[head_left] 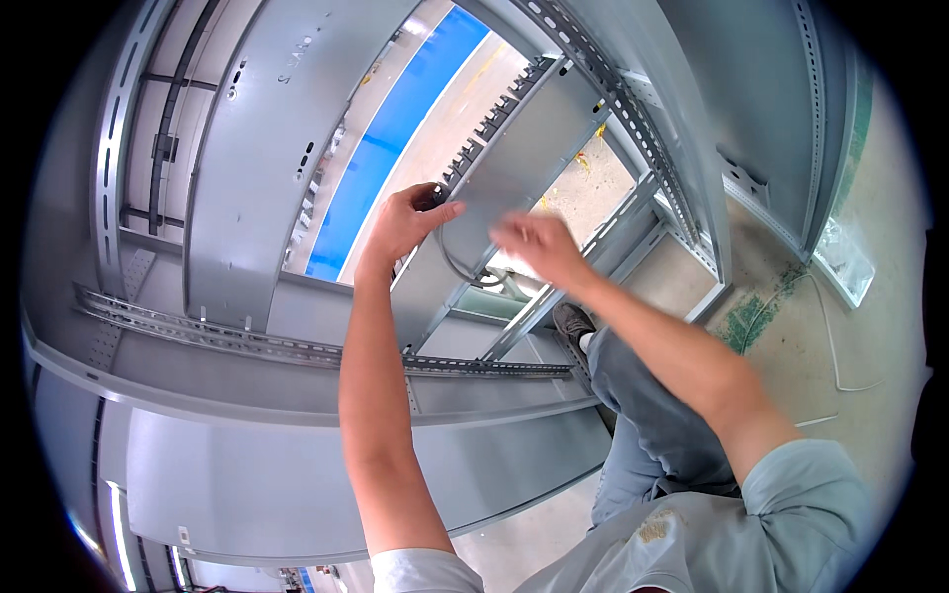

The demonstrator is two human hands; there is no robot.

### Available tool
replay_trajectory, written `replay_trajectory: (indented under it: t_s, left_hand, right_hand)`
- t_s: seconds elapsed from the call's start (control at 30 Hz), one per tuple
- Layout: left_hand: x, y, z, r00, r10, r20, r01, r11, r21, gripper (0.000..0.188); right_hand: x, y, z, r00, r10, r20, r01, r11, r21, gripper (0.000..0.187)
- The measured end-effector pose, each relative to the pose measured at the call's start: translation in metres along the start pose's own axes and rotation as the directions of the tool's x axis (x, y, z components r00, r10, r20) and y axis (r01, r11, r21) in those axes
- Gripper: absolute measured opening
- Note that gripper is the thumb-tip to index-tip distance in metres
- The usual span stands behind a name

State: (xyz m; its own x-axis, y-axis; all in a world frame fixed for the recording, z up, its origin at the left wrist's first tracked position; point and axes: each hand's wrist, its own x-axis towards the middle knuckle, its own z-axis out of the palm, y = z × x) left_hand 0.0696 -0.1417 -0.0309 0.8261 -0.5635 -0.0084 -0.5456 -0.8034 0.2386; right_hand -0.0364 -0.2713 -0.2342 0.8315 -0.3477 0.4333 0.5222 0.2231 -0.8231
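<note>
Left hand: (405, 225) at the left edge of the grey metal panel (514, 143); whether clamped, cannot tell
Right hand: (542, 245) apart from the left, above the panel's right side, blurred; grip cannot tell
Panel: centre, running near to far
Black clips: (491, 118) along its left edge
Grey cable: (452, 262) curving right, near the left hand

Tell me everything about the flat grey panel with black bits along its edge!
The panel is long, flat, grey and smooth, with a dull shine like metal. It slants from upper right to lower left in the picture. Black toothed pieces line its left edge, where the left hand seems to touch it. A thin grey cable curves in front of its lower part. The right hand is blurred; I can't tell whether it touches.
</note>
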Motion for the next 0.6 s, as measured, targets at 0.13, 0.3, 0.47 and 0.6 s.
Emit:
replay_trajectory:
  t_s: [0.13, 0.3, 0.47, 0.6]
  left_hand:
    - [0.013, 0.009, 0.004, 0.998, -0.04, 0.042, 0.037, 0.997, 0.072, 0.09]
    - [0.019, 0.019, 0.005, 0.993, -0.078, 0.087, 0.071, 0.995, 0.076, 0.062]
    - [0.02, 0.011, 0.003, 0.992, -0.009, 0.126, 0.013, 0.999, -0.032, 0.053]
    - [0.018, 0.005, 0.003, 0.982, -0.043, 0.182, 0.046, 0.999, -0.008, 0.07]
  right_hand:
    - [-0.101, 0.047, 0.003, 0.923, 0.274, 0.269, -0.187, 0.933, -0.308, 0.032]
    - [-0.1, 0.061, -0.003, 0.808, 0.364, 0.464, -0.108, 0.865, -0.49, 0.03]
    - [-0.105, 0.081, -0.007, 0.796, 0.344, 0.498, 0.018, 0.809, -0.588, 0.027]
    - [-0.108, 0.082, -0.01, 0.724, 0.394, 0.566, 0.083, 0.765, -0.638, 0.026]
